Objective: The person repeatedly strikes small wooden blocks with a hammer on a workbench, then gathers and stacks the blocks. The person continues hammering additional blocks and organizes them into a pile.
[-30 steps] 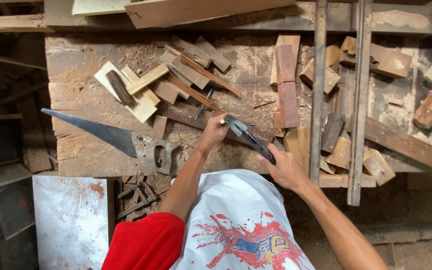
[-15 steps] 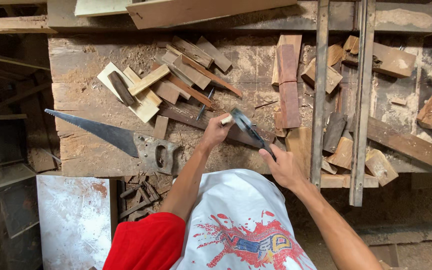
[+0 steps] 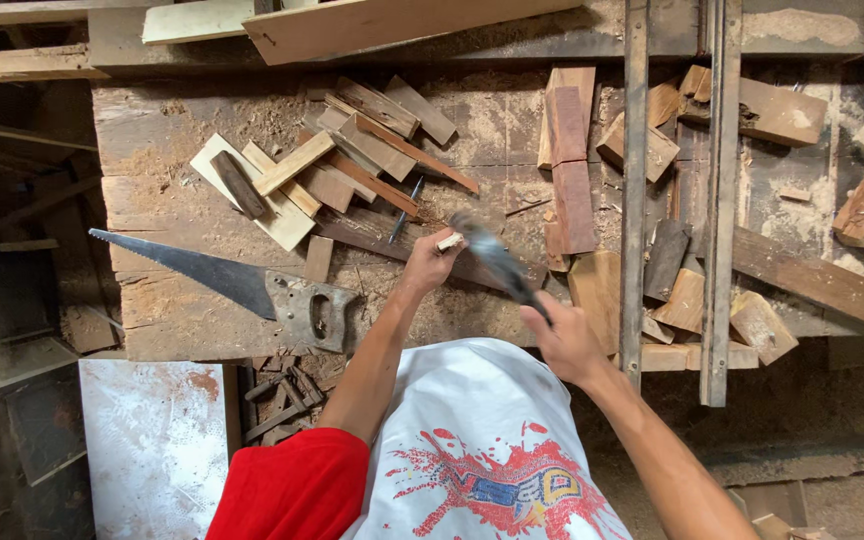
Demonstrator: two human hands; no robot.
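Pinching a small pale wood piece point(image 3: 449, 241) against the desk point(image 3: 152, 330), the left hand point(image 3: 428, 262) has its fingers closed on that piece, near the middle of the desk's front half, just beside a long dark plank point(image 3: 382, 232). Right hand point(image 3: 564, 340): clenched on the handle of a hammer point(image 3: 497, 262), whose blurred head hangs just above the piece. Piece: light, stiff, short; likely to skip or split under a blow, so best held low at its sides, fingers clear of the top. Hammer: head-heavy, rigid; best taken far down the handle. Saw point(image 3: 222, 280): flat on the desk to the left, blade pointing left, well apart from both hands. Offcuts point(image 3: 352, 150): heaped behind the hands; more blocks point(image 3: 567, 160) lie to the right, past two upright rails point(image 3: 635, 190). Against the frame half a second earlier: hammer now more blurred, left hand in much the same spot, saw and offcuts unmoved.
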